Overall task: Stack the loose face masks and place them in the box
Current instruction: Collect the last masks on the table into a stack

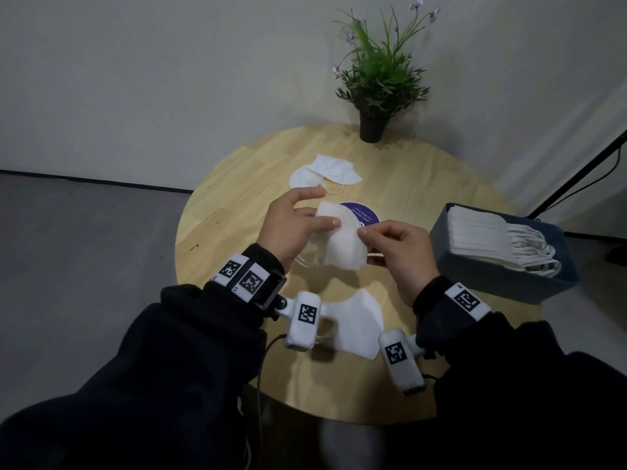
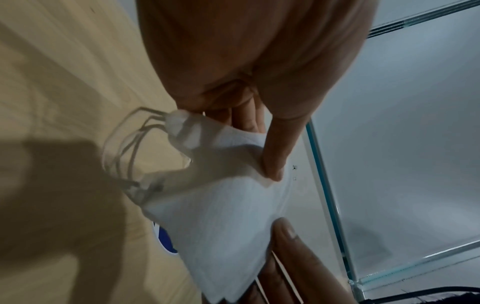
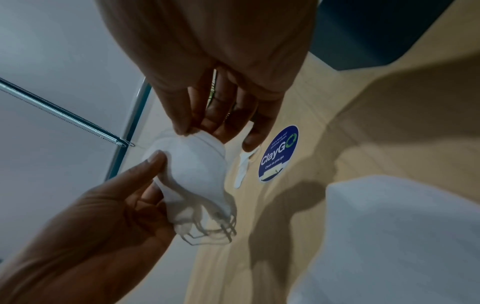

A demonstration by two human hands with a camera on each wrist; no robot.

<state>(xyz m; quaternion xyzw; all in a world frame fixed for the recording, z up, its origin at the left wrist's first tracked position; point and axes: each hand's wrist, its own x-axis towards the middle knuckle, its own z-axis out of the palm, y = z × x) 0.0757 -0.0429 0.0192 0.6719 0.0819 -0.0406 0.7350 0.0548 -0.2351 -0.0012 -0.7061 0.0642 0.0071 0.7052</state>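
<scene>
Head view, blue box point(image 1: 502, 276) holding stacked masks point(image 1: 481, 237), both hands pinching held masks point(image 1: 339, 242)

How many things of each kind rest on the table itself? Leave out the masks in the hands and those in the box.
Loose masks: 3, it seems
Box: 1
Potted plant: 1
Round sticker: 1
Total: 6

"ClayGo" on round blue sticker point(image 3: 279, 153)
</scene>
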